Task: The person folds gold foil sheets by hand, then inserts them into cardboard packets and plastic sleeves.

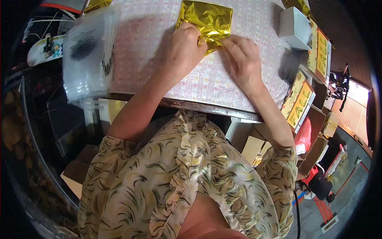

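A shiny gold foil bag [209, 18] is at the far middle of the table, its near end creased and narrowed between my hands. My left hand [186, 47] is closed on the near left side of the foil, fingers curled in. My right hand [243, 55] pinches the near right corner with thumb and fingertips. The fingertips of both hands are partly hidden by foil and knuckles, so whether anything is inside the bag cannot be seen.
A pink-and-white checked cloth [147, 63] covers the table. Clear plastic sleeves [85, 55] hang over its left edge. On the right stand a white box [294, 28] and printed cartons marked FALL [300, 103]. More gold foil [97, 4] shows at the far left corner.
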`<act>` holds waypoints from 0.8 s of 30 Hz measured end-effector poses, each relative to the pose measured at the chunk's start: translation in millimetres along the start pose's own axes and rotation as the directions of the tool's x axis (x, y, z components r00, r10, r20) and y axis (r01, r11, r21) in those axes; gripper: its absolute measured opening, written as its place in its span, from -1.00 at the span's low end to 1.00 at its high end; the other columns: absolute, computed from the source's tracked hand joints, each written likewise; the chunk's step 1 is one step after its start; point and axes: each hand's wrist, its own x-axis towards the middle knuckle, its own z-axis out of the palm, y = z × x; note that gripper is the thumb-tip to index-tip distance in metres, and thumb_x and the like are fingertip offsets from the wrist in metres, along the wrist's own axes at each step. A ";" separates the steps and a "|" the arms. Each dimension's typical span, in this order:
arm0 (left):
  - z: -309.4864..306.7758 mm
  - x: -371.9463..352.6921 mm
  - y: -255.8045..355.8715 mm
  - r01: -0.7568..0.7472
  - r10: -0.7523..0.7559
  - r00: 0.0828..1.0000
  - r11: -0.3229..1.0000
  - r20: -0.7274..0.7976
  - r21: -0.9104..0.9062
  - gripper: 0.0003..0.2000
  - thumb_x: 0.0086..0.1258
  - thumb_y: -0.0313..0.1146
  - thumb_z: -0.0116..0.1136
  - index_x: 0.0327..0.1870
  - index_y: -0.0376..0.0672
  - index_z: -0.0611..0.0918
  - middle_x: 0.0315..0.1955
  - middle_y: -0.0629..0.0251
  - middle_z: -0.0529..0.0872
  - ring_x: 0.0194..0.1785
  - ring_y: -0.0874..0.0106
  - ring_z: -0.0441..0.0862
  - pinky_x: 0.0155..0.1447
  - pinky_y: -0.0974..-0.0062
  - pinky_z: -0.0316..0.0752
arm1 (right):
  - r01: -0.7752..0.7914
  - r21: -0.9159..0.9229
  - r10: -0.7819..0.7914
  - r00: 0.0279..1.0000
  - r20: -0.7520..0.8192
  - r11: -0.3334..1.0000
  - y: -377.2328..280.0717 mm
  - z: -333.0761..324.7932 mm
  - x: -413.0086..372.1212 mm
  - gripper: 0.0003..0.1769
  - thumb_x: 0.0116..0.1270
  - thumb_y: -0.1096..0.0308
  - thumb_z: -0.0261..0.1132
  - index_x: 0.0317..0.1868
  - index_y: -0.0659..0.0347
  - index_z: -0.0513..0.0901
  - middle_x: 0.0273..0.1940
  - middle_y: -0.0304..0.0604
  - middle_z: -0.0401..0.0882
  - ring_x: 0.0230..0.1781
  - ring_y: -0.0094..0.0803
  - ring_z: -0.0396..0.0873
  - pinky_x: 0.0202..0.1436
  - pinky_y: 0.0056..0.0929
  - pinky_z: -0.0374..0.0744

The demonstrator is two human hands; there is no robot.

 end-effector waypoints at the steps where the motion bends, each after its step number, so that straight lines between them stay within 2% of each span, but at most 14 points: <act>1: -0.3 0.0 0.1 -0.002 0.002 1.000 1.000 0.020 0.014 -0.83 0.26 -0.45 0.33 -0.29 -0.43 0.74 -0.19 -0.13 0.74 -0.16 -0.05 0.75 0.01 0.12 0.68 | 0.052 0.025 -0.053 0.998 0.043 0.998 1.4 1.8 -7.6 -0.71 0.27 0.52 0.47 0.01 0.27 0.75 0.00 -0.08 0.71 -0.04 -0.11 0.63 0.07 -0.18 0.56; 3: 3.1 0.3 -3.3 -0.021 0.021 1.000 1.000 0.002 -0.009 -0.83 0.25 -0.45 0.33 -0.30 -0.43 0.74 -0.20 -0.13 0.74 -0.17 -0.05 0.75 0.00 0.12 0.68 | 0.124 0.054 -0.130 0.984 0.126 0.991 5.4 5.2 -18.7 -0.57 0.25 0.60 0.43 0.16 0.28 0.74 0.11 -0.03 0.71 0.08 -0.08 0.66 0.15 -0.22 0.61; 6: 4.3 2.4 -4.9 -0.040 0.040 0.999 0.999 -0.015 -0.027 -0.83 0.24 -0.45 0.33 -0.31 -0.42 0.75 -0.21 -0.15 0.74 -0.18 -0.05 0.76 -0.01 0.13 0.68 | 0.088 0.003 -0.088 0.984 0.154 0.996 -2.2 4.9 -13.9 -0.57 0.25 0.60 0.42 0.16 0.32 0.73 0.13 0.02 0.70 0.08 -0.05 0.66 0.18 -0.22 0.63; 11: 0.7 3.6 -8.2 -0.042 0.042 0.999 0.999 0.010 -0.019 -0.82 0.23 -0.41 0.33 -0.31 -0.40 0.76 -0.21 -0.16 0.75 -0.17 -0.05 0.76 0.00 0.12 0.68 | 0.058 0.024 -0.061 0.984 0.166 0.998 -2.7 10.4 -16.4 -0.57 0.27 0.60 0.40 0.17 0.37 0.71 0.15 0.07 0.67 0.10 -0.02 0.65 0.21 -0.20 0.65; 16: -1.4 4.3 -4.7 0.039 -0.039 0.996 0.999 0.079 0.001 -0.80 0.25 -0.39 0.33 -0.26 -0.38 0.77 -0.17 -0.13 0.76 -0.13 -0.05 0.76 0.04 0.13 0.68 | 0.026 0.025 -0.029 0.987 0.155 0.999 -6.7 10.0 -17.1 -0.56 0.25 0.59 0.41 0.18 0.36 0.71 0.16 0.05 0.66 0.13 -0.01 0.64 0.23 -0.19 0.65; 19: -0.8 4.1 -5.2 0.049 -0.049 0.994 0.999 0.096 0.008 -0.78 0.27 -0.37 0.33 -0.20 -0.37 0.78 -0.14 -0.13 0.76 -0.10 -0.04 0.77 0.07 0.14 0.68 | 0.098 -0.087 -0.086 0.987 0.136 0.991 -8.5 3.9 -21.4 -0.50 0.24 0.55 0.42 0.23 0.30 0.70 0.17 0.00 0.66 0.12 -0.07 0.62 0.24 -0.17 0.59; 21: 0.2 3.4 -6.9 0.051 -0.053 0.993 0.998 0.103 0.022 -0.77 0.28 -0.37 0.33 -0.18 -0.37 0.78 -0.13 -0.13 0.77 -0.09 -0.04 0.77 0.07 0.14 0.68 | 0.083 -0.209 -0.040 0.978 0.204 0.974 -17.6 -6.4 -26.9 -0.43 0.25 0.49 0.41 0.32 0.20 0.67 0.13 -0.10 0.65 0.05 -0.15 0.60 0.18 -0.20 0.52; 24: 0.2 4.8 -5.9 0.056 -0.058 0.994 0.998 0.092 0.032 -0.76 0.29 -0.36 0.33 -0.15 -0.37 0.78 -0.11 -0.12 0.77 -0.07 -0.04 0.77 0.09 0.15 0.68 | 0.053 -0.265 0.005 0.977 0.212 0.963 -19.2 -15.5 -30.5 -0.39 0.28 0.46 0.39 0.38 0.10 0.64 0.08 -0.18 0.64 -0.05 -0.23 0.56 0.09 -0.25 0.46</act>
